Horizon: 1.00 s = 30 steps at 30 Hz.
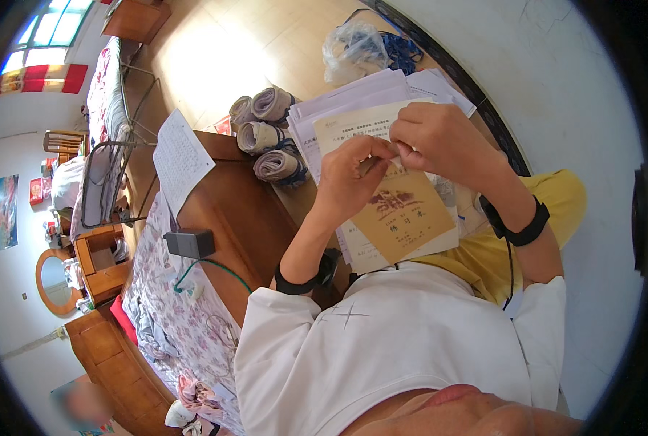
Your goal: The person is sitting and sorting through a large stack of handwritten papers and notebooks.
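A tan paper exercise book (411, 223) with a printed picture and writing on its cover lies tilted over a printed paper sheet (332, 128) in front of my white shirt. My left hand (351, 171) pinches near the book's upper edge, thumb and forefinger together. Beside it my right hand (438, 141) is bent over the same edge, its fingertips close against the left ones. My fingers hide the exact grip and most of the book's top. Beneath and beyond the sheet spreads a stack of loose papers (351, 95). Black bands circle both wrists.
Several rolled bundles (272, 139) tied with dark blue cord stand left of the papers. A clear plastic bag (351, 54) and blue straps (403, 52) lie beyond. At left are a wooden bed frame (242, 196), a black box (190, 243) and a handwritten sheet (182, 158). A wall (580, 125) rises at right.
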{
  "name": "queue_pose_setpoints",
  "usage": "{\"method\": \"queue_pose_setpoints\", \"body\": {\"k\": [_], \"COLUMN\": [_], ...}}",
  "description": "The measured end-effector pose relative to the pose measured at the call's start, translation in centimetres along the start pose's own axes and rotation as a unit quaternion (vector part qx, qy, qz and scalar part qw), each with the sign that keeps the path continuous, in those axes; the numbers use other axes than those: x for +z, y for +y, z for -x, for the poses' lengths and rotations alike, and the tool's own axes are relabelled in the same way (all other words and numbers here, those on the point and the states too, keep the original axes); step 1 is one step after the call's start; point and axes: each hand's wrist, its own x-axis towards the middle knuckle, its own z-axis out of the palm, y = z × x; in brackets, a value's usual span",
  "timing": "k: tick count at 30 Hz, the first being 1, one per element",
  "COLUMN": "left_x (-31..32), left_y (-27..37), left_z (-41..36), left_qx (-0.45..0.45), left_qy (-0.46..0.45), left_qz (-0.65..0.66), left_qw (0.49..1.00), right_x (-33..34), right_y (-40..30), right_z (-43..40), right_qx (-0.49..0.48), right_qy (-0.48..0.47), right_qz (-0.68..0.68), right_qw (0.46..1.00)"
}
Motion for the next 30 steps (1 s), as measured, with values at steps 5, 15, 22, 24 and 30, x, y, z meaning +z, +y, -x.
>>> {"method": "queue_pose_setpoints", "body": {"k": [5,15,22,24,30], "left_x": [-0.2,0.1,0.1,0.1,-0.3], "left_y": [0.3,-0.2,0.2,0.4,0.0], "left_z": [-0.3,-0.4,-0.5,-0.6,-0.3], "left_qx": [0.018,0.013,-0.008,-0.005,-0.037], "left_qy": [0.015,0.008,0.010,0.008,0.009], "left_qz": [-0.018,0.022,0.014,0.009,0.010], "left_qw": [1.000,1.000,1.000,1.000,0.999], "right_x": [0.1,-0.4,-0.3,-0.2,-1.1], "right_y": [0.8,0.4,0.5,0.7,1.8], "right_z": [0.2,0.2,0.3,0.6,1.5], "right_qx": [0.076,0.068,0.087,0.096,0.168], "right_qy": [0.057,-0.022,-0.017,-0.013,0.039], "right_qz": [-0.008,-0.134,-0.103,-0.104,-0.078], "right_qw": [0.995,0.988,0.991,0.990,0.982]}}
